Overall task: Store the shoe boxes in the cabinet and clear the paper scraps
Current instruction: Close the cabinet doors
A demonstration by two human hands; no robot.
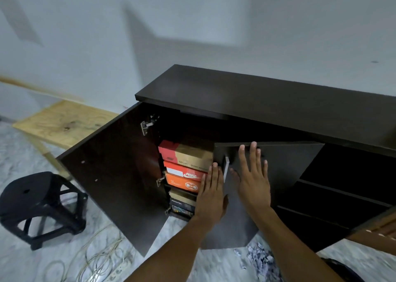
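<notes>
**Dark-brown cabinet (257, 101) holds the shoe boxes (186, 168) as two flat hands meet its right door**

A black plastic stool (32, 206) stands on the marbled floor (21, 153) at far left. A plywood board (64, 121) lies behind it by the wall, and loose pale cables (96, 258) are coiled on the floor in front. The cabinet's left door (111, 174) is swung wide open. Inside that compartment the shoe boxes sit in one stack: a red-and-tan box on top, a red-orange Nike box beneath it, an orange one below that, then darker boxes lower down, partly hidden. The left hand (211, 194) is held flat with straight fingers in front of the stack, just beside the metal handle (226, 170) on the free edge of the right door (285, 170). Whether it touches the boxes or the door's edge cannot be told. The right hand (254, 174) lies flat with fingers spread on the outer face of that half-open door, fingertips reaching its top edge, gripping nothing. Below the door, paper scraps (259, 258) lie in a heap on the floor near the cabinet's foot. Farther right, dark open shelves (342, 196) show in the cabinet.
</notes>
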